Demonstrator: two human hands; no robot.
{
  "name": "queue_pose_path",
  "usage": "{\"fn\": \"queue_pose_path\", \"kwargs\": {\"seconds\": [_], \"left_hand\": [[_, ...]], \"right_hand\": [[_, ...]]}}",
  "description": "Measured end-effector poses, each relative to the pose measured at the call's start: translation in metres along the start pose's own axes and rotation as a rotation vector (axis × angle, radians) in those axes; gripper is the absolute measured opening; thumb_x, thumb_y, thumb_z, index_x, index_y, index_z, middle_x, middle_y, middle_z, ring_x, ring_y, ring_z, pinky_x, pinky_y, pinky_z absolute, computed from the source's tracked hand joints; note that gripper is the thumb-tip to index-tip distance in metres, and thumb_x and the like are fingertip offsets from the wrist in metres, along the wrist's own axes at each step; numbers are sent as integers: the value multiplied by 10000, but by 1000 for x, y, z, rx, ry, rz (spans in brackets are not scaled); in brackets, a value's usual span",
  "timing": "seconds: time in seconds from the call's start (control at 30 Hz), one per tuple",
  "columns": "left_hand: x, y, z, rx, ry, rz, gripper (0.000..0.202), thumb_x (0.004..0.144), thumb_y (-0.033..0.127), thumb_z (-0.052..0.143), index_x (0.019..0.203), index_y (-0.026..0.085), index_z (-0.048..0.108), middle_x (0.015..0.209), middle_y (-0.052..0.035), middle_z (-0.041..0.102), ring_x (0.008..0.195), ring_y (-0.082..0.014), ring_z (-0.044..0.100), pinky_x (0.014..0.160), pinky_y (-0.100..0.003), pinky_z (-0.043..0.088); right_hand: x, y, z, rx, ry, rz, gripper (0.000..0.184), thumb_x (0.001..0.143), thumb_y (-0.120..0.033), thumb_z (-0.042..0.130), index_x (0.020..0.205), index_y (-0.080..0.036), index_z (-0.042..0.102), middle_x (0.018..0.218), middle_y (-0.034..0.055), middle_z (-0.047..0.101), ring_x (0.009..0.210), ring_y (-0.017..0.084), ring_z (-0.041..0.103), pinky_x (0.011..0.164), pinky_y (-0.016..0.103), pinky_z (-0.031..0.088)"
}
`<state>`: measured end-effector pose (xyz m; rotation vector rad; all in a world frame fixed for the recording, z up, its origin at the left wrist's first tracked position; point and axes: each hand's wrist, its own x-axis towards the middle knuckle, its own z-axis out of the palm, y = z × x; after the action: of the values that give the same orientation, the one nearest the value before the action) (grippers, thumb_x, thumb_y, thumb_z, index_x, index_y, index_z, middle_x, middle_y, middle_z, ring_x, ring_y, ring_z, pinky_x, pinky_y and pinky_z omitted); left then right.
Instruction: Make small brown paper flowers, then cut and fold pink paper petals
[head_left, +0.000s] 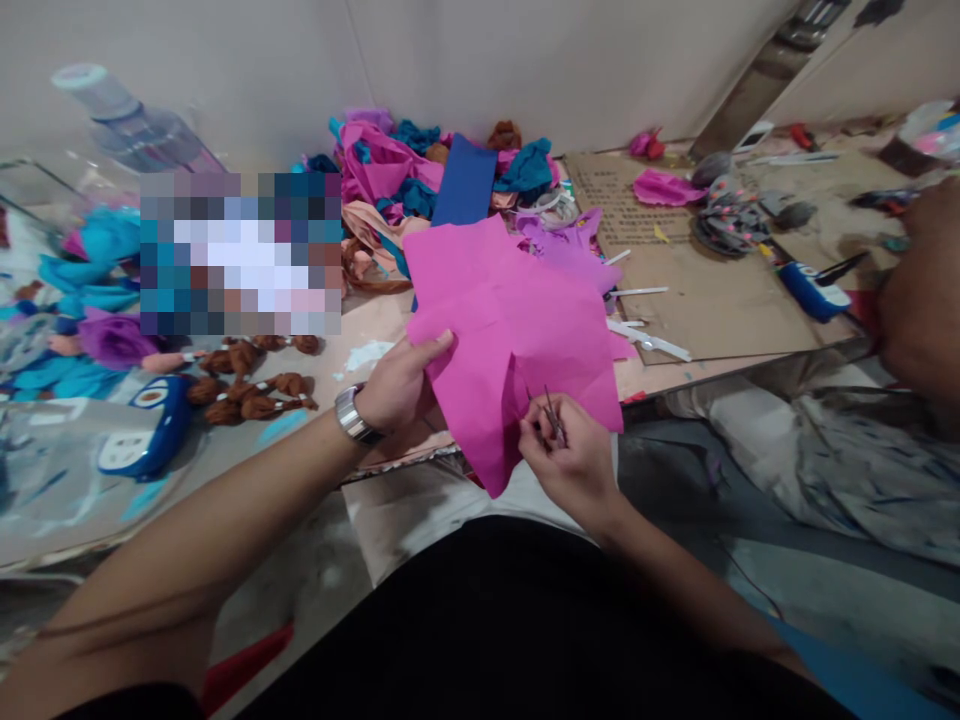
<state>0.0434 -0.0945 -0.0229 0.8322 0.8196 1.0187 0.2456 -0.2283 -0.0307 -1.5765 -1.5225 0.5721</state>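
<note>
A large pink sheet [480,310], which looks like crepe paper, hangs in front of me above the table's edge, with a cut or fold running up from its lower edge. My left hand [401,385] grips the sheet's left side, thumb on top and the other fingers hidden underneath. In my right hand [574,460] is a small pair of scissors [553,425], its slim, dark points aimed up and away from me. The hand is closed around it and lies against the sheet's lower right part, beside the cut or fold.
Behind the sheet lies a heap of coloured paper scraps [390,160] with a blue strip [465,180]. Brown knotted bundles [251,385] and a blue-and-white case [146,425] are at left. Cardboard [720,310] and a pincushion [729,220] lie right, near another person's arm [919,290].
</note>
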Motion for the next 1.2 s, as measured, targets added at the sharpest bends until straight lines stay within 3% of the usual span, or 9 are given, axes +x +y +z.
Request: {"fn": "queue_pose_path", "kwargs": {"seconds": [0.23,0.4,0.53,0.7,0.9,1.03,1.2], "left_hand": [[-2,0,2,-7,-16,-3,350,821,487,969,1018,236,826,1081,-64,880,947,-279,836,897,-407,693],[-2,0,2,-22,-19,-12,332,809,472,981,960,229,812,945,-31,853,825,-241,811,816,-382,691],[-2,1,3,-23,-4,-10,336,828,451,954,1018,216,807,1024,-59,870,967,-290,848,920,-427,705],[-4,2,7,-4,4,-25,349,839,456,927,1055,213,801,1029,-88,874,1133,-371,853,982,-500,718],[-6,2,12,-43,-67,-75,390,825,496,952,1072,230,810,1142,-106,884,1274,-394,823,1043,-519,721],[-7,5,14,-53,-90,-71,384,854,467,928,1112,206,817,1158,-122,879,1322,-396,811,1094,-528,710],[-6,7,11,-51,-65,-107,380,854,467,927,1111,208,823,1134,-118,887,1255,-395,834,1049,-528,724]], "right_hand": [[-2,-2,2,-31,26,-54,176,990,-278,732,901,-255,583,890,17,720,729,156,621,710,319,493],[1,-3,7,-18,28,-74,170,955,-183,670,864,-260,549,817,-17,672,687,140,597,701,303,482],[2,-3,6,-21,74,-126,242,922,-161,681,826,-269,488,923,32,744,773,166,677,727,315,517],[3,-4,6,0,101,-207,185,945,-229,738,887,-269,568,1066,84,824,936,223,776,766,339,578],[-1,-8,10,78,50,12,100,977,-289,762,973,-243,673,866,10,763,681,144,657,680,300,523],[0,-9,13,105,68,-28,122,957,-229,732,893,-246,630,761,-31,673,627,121,581,636,274,467],[2,-11,11,83,82,-72,152,887,-158,686,861,-254,571,798,-28,685,625,114,562,647,275,465]]}}
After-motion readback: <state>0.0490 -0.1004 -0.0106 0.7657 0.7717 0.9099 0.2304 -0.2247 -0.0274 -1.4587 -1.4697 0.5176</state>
